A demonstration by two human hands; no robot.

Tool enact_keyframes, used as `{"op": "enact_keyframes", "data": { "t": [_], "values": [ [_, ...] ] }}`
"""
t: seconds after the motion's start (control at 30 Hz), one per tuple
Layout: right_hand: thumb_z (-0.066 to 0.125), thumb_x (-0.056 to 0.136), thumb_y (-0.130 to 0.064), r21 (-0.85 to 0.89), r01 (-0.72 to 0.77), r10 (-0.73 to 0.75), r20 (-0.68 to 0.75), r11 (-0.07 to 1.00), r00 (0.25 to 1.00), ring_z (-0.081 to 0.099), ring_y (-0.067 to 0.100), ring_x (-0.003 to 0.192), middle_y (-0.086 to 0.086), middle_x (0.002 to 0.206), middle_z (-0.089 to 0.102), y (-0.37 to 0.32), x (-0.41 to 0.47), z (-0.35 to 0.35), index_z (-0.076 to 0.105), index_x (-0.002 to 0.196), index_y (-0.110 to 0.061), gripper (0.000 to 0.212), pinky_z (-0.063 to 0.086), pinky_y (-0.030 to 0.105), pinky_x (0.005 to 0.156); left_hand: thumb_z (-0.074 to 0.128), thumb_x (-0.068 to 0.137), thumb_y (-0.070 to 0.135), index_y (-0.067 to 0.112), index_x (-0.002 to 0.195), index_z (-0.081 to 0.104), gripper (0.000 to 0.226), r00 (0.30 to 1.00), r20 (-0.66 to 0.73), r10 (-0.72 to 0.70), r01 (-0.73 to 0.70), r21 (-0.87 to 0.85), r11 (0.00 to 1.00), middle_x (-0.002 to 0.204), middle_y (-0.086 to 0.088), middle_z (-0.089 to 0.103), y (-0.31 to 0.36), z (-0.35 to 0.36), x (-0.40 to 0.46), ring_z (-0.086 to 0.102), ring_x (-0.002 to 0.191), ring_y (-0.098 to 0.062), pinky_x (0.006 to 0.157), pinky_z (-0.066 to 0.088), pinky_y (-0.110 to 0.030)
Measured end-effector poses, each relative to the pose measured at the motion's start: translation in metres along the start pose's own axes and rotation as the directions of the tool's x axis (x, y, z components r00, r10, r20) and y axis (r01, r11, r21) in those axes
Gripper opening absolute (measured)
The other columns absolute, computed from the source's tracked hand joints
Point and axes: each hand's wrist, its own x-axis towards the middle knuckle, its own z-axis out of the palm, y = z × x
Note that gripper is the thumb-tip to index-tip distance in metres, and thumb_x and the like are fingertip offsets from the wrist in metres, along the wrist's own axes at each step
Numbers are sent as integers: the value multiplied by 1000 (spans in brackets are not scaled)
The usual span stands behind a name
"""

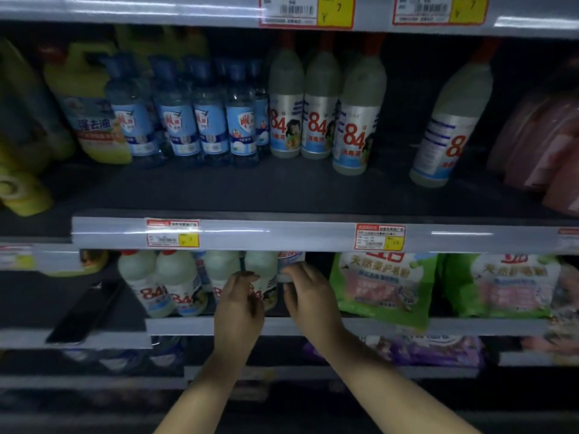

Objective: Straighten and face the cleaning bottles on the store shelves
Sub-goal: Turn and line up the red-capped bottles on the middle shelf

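A white bottle is touched by the loosely curled fingers of the left hand; just right, a blue-labelled bottle is gripped by the right hand.

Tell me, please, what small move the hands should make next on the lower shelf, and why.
Probably the right hand should draw the pale blue-labelled bottle forward to the shelf edge. Its fingers curl round that bottle, which stands behind the row of white "84" bottles with red caps. The left hand rests against the neighbouring white "84" bottle and could steady it.
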Motion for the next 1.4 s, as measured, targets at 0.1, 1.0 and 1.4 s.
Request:
{"op": "enact_keyframes", "data": {
  "t": [0.1,1.0,1.4],
  "values": [
    [59,80,-10,74,-174,162,142,982,976,61,28,100,11,110,62,8,10,21,56,113,-10,33,53,37,77,57,75,-10,1,109,58,37,999,17,-52,52,1,999,110,-16,58,-7,2,6,58,97,-34,76,45,-29],
    [79,69,-19,237,-464,332,439,853,835,55,20,114,6,124,58,-22,20,21,46,124,-14,64,39,20,85,75,69,10,21,110,48,51,963,87,-254,269,-265,926,106,-1,62,1,1,-10,62,92,-19,77,55,-40],
    [77,68,-26,191,-286,184,423,939,887,58,21,102,-1,113,62,-80,31,-45,47,116,-23,56,46,28,77,80,63,11,41,84,44,51,989,-28,-147,135,-268,954,86,9,60,35,-74,-15,60,82,-16,70,51,-30]
  ]
}}
